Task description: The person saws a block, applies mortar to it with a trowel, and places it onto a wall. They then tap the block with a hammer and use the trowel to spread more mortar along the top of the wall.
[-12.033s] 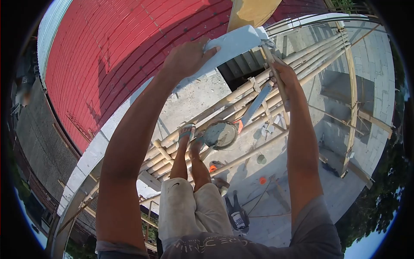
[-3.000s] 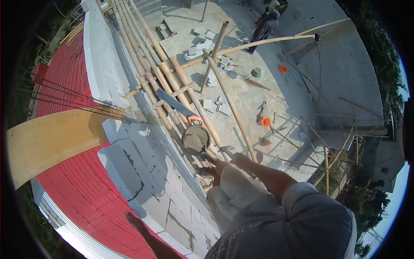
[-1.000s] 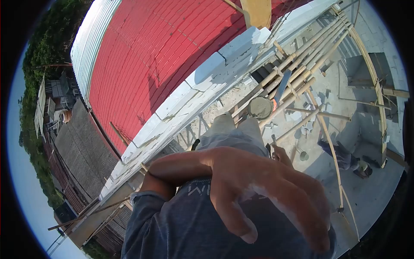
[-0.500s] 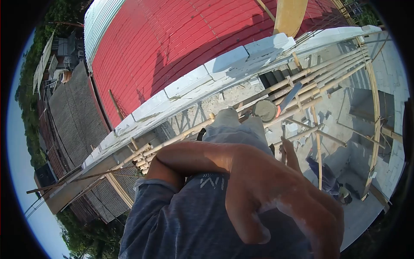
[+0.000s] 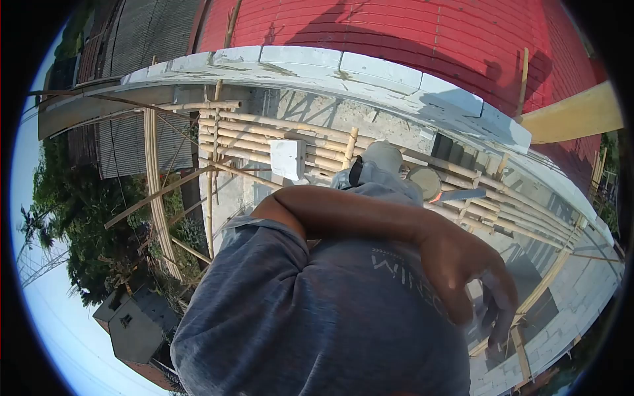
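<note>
My left hand (image 5: 479, 284) reaches across my chest from the left, its fingers loosely bent and apart. Nothing shows between them, and the hand touches nothing I can see. My right hand is out of sight. Past my forearm, near my legs, a round container of grey mortar (image 5: 423, 183) rests on the bamboo poles. Beside it lies a hand saw (image 5: 463, 195) with an orange part at its handle end. A white block (image 5: 287, 159) sits on the bamboo platform (image 5: 247, 131) to the left.
A wall of pale blocks (image 5: 380, 71) curves along the far side, with a red tiled roof (image 5: 396, 30) beyond. A yellowish board (image 5: 574, 115) projects at the upper right. Bamboo uprights (image 5: 158, 191) stand on the left, beside a drop toward trees (image 5: 92, 218).
My view has swung leftward, bringing the white block into sight. My left hand appears lower and smaller. My right hand, earlier around a thin tool, and a person below have left the view.
</note>
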Available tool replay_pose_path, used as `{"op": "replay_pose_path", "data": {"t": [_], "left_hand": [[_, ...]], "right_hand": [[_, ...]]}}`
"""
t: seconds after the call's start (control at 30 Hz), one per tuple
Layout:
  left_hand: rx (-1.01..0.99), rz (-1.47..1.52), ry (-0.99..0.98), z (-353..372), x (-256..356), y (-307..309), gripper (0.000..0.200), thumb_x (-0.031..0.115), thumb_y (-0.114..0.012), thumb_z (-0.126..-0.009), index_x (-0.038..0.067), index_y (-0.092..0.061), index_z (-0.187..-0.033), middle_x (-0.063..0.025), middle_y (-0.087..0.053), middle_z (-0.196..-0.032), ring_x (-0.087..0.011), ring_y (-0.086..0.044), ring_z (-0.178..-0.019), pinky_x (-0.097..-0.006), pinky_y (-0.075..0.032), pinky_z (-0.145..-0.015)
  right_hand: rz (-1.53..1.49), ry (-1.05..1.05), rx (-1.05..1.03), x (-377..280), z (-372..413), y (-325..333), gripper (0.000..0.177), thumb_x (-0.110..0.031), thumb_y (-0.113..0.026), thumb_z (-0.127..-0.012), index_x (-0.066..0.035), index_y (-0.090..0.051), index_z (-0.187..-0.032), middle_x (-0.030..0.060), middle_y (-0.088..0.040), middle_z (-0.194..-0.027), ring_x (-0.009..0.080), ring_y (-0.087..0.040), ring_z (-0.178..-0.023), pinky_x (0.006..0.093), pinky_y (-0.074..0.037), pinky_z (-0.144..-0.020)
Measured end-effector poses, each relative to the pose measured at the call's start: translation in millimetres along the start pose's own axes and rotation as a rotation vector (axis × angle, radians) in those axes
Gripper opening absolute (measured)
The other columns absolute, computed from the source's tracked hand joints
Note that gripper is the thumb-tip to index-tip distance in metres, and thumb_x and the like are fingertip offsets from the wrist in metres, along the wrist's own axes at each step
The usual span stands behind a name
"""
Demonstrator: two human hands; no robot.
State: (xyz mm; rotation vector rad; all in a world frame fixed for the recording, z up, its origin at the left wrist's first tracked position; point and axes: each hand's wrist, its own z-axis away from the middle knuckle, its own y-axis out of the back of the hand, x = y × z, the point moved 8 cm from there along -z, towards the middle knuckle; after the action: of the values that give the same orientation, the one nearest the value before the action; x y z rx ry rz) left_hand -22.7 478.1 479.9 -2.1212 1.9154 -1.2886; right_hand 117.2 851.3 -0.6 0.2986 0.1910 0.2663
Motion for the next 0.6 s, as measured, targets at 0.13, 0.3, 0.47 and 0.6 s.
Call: {"op": "replay_pose_path", "data": {"t": [0.13, 0.3, 0.47, 0.6], "left_hand": [[0.156, -0.313, 0.142, 38.3, -10.2, 18.0, 0.040, 0.018, -0.068, -0.084, 0.004, -0.067, -0.121, -0.0173, -0.066, -0.118, -0.0337, -0.064, -0.111, -0.0429, -0.049, -0.095], [0.334, -0.661, 0.505, 93.4, -40.2, 40.3, 0.049, 0.023, -0.068, -0.084, 0.004, -0.063, -0.129, -0.0179, -0.065, -0.124, -0.0361, -0.063, -0.115, -0.0468, -0.050, -0.098], [0.313, -0.963, 0.763, 129.0, -55.4, 69.9, 0.052, 0.028, -0.067, -0.089, 0.007, -0.059, -0.135, -0.0173, -0.064, -0.124, -0.0360, -0.062, -0.115, -0.0481, -0.048, -0.100], [0.303, -1.185, 0.930, 156.4, -39.2, 116.7, 0.053, 0.032, -0.063, -0.092, 0.011, -0.055, -0.141, -0.0185, -0.061, -0.131, -0.0355, -0.059, -0.121, -0.0464, -0.044, -0.107]], "right_hand": [[0.054, 0.024, 0.030, -30.8, 24.3, 26.1, 0.044, -0.050, -0.064, -0.095, -0.013, -0.060, -0.118, 0.0026, -0.051, -0.073, 0.0163, -0.052, -0.052, 0.0342, -0.043, -0.047], [0.111, 0.046, 0.045, -62.4, 45.1, 31.9, 0.045, -0.050, -0.064, -0.095, -0.014, -0.060, -0.121, 0.0029, -0.052, -0.075, 0.0162, -0.051, -0.052, 0.0341, -0.043, -0.047], [0.160, 0.075, 0.038, -81.1, 38.8, 31.6, 0.046, -0.050, -0.064, -0.095, -0.015, -0.060, -0.123, 0.0033, -0.053, -0.076, 0.0160, -0.051, -0.053, 0.0339, -0.043, -0.048], [0.248, 0.216, 0.100, -79.5, 30.6, 22.1, 0.047, -0.054, -0.066, -0.092, -0.013, -0.065, -0.116, 0.0024, -0.056, -0.080, 0.0147, -0.056, -0.056, 0.0338, -0.048, -0.048]]}}
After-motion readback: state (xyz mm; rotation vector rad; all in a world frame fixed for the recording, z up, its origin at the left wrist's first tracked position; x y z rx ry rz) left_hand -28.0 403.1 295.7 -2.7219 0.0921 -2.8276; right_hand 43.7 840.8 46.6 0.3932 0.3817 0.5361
